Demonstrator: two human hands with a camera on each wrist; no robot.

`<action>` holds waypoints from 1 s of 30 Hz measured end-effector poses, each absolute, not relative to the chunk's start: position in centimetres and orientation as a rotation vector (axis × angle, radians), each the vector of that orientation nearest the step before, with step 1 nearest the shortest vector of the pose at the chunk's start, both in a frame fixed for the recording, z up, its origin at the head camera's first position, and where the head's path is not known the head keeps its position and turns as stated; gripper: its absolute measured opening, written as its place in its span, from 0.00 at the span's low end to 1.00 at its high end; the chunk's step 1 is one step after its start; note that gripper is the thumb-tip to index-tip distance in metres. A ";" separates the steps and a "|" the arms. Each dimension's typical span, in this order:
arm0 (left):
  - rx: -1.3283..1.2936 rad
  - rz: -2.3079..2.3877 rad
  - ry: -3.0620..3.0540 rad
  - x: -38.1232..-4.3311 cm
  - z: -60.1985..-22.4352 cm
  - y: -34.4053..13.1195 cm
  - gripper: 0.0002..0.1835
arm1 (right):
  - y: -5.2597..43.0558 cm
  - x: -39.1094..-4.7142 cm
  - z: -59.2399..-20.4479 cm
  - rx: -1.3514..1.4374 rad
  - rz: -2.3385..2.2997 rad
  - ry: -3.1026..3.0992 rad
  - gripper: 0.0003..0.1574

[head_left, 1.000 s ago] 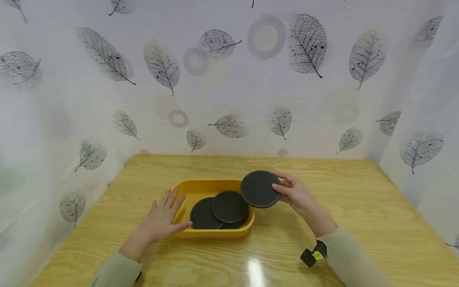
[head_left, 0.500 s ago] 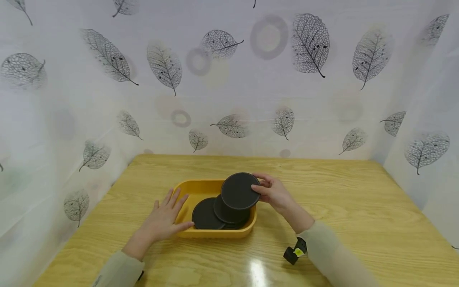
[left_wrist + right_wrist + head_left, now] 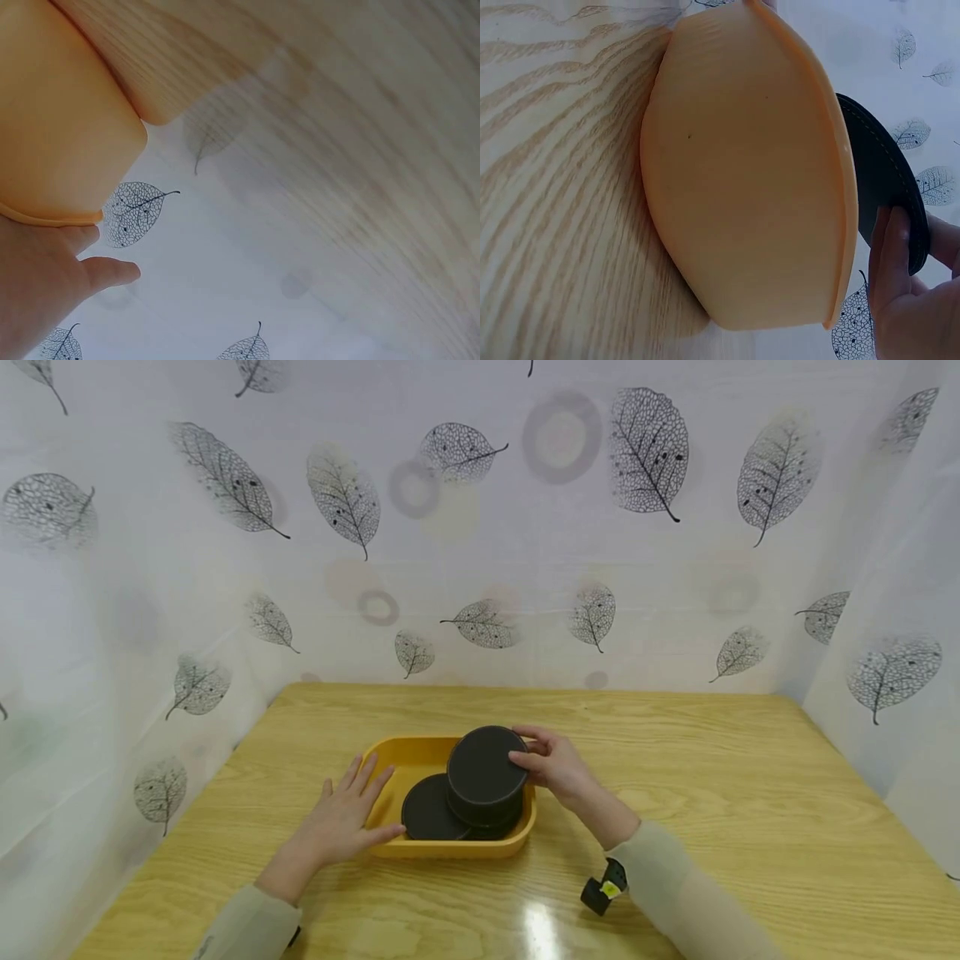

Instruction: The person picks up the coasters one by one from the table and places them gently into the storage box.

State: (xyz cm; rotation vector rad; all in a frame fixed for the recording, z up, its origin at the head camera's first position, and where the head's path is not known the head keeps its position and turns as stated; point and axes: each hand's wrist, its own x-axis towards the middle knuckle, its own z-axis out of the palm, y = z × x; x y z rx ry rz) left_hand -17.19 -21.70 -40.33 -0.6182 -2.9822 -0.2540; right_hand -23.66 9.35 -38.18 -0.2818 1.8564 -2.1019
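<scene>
My right hand (image 3: 558, 768) pinches a round black coaster (image 3: 487, 764) by its right edge, thumb on top and fingers beneath. The coaster is tilted over the right part of a yellow tray (image 3: 450, 850). In the right wrist view the stitched coaster (image 3: 877, 161) shows past the tray's rim. Beneath it, more black coasters (image 3: 431, 810) lie in the tray, partly overlapping and partly hidden. My left hand (image 3: 337, 822) is spread with straight fingers on the tray's left end, and its fingers (image 3: 109, 274) touch the rim in the left wrist view.
The tray stands on a wooden table (image 3: 675, 760) with light grain. A pale curtain (image 3: 510, 543) printed with leaves hangs behind the table and along both sides. A black strap device (image 3: 603, 889) sits at the right wrist.
My right hand has carried the coaster leftward, from beyond the tray's right end to above the coasters in it. The left hand has stayed at the tray's left end.
</scene>
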 end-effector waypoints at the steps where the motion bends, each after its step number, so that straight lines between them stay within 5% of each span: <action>1: -0.621 -0.253 -2.982 -17.2 -40.3 -21.7 0.44 | 9.3 -23.7 -38.2 -0.275 -2.102 1.857 0.32; 30: -0.630 -0.245 -3.006 -17.5 -39.9 -21.7 0.45 | 10.1 -23.0 -37.6 -0.378 -1.908 2.192 0.28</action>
